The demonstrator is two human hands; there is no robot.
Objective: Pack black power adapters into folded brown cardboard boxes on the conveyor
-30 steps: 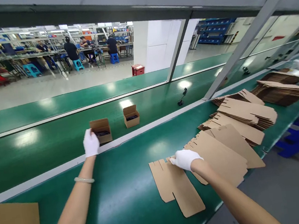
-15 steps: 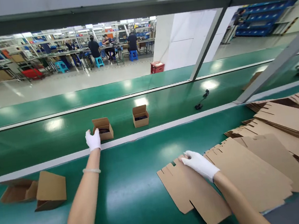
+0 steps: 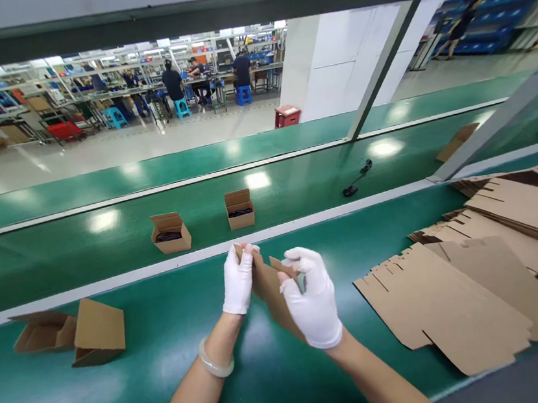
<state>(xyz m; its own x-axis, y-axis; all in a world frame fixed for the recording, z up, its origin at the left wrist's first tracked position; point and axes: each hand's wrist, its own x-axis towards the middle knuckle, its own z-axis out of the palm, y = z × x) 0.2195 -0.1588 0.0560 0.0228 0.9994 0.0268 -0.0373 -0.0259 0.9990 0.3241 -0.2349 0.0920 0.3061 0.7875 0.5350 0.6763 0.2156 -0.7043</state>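
Observation:
Both hands wear white gloves and hold one brown cardboard blank (image 3: 273,296) above the green work surface (image 3: 176,324). My left hand (image 3: 238,280) pinches its left edge near the top. At the other side, my right hand (image 3: 312,297) is closed on a flap, its fingers bent over the edge. The blank is tilted and partly hidden behind the right hand. Beyond the hands, two open boxes with dark cords inside, one at the left (image 3: 171,234) and one nearer the middle (image 3: 239,210), stand on the green belt.
Flat cardboard blanks (image 3: 448,303) lie in overlapping piles at the right. Two open, partly folded boxes (image 3: 98,326) sit at the left. A dark cabled item (image 3: 357,179) is on the belt (image 3: 297,191). A metal post (image 3: 383,70) rises behind it. People sit at far benches.
My left hand has left the cord box and come to the middle. My right hand has lifted the blank off the surface, and both hands now hold it. The belt boxes appear slightly further left.

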